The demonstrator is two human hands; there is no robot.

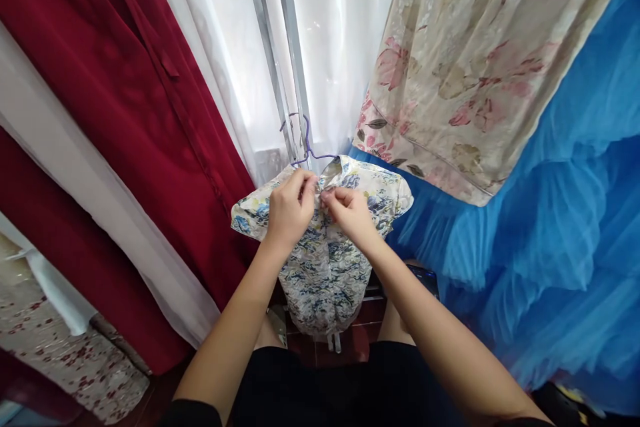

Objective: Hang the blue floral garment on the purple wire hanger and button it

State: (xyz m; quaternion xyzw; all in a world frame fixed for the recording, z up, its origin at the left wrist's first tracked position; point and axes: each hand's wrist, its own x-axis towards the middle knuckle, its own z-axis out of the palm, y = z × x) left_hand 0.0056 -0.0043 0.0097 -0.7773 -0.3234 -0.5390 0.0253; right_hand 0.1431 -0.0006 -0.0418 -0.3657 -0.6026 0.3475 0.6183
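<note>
"Short-sleeved floral garment in cream, blue and yellow cloth: how are the hands set on it?"

"Both grasp it at the front of the neckline. The left hand is curled, thumb and fingers pinching the cloth; the right hand pinches just beside it. Whether a button or only fabric lies between the fingertips, I can't tell."

"How would you handle that spot well?"

"I'd steady one edge with the left and let the right make small movements, keeping both edges level. Pulling hard could crease such light-looking cloth or drag a shoulder off its support."

"And how does it look?"

"Upright, sleeves spread to either side, the front facing the wearer of the camera. A faint line runs down the middle, and the print looks denser over the body, with some rumpling there."

"Where is it hanging?"

"On a thin purple hanger, whose hook seems to catch the slim silver metal posts. Beyond are smooth white drapery, deep red cloth to the left, and beige fabric with pink flowers over ruffled blue tulle to the right."
</note>
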